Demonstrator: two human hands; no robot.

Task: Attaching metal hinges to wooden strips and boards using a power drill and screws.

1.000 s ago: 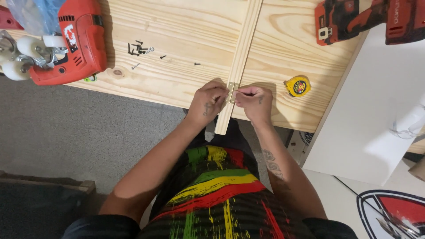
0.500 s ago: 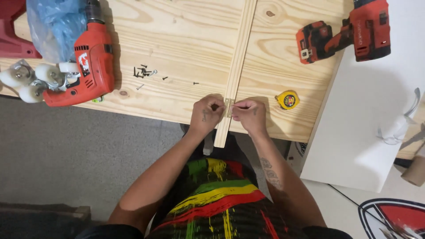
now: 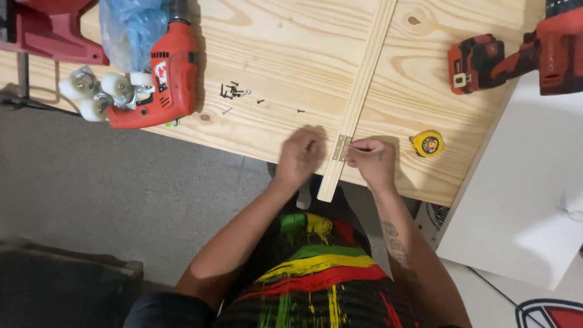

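Pine strip (image 3: pixel 362 91) lies on the worktop (image 3: pixel 285 54), its long axis running from the near edge up to the far right. Left hand (image 3: pixel 300 157) rests curled beside a small brass hinge (image 3: pixel 340 147); right hand (image 3: pixel 371 159) pinches the hinge against the strip's near end.

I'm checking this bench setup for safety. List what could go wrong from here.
1. The wooden strip overhangs the board's front edge; pressure from the left hand or right hand at the small brass hinge may tip or shift it.
2. The loose dark screws lie scattered and could roll off.
3. The yellow tape measure sits near the edge.
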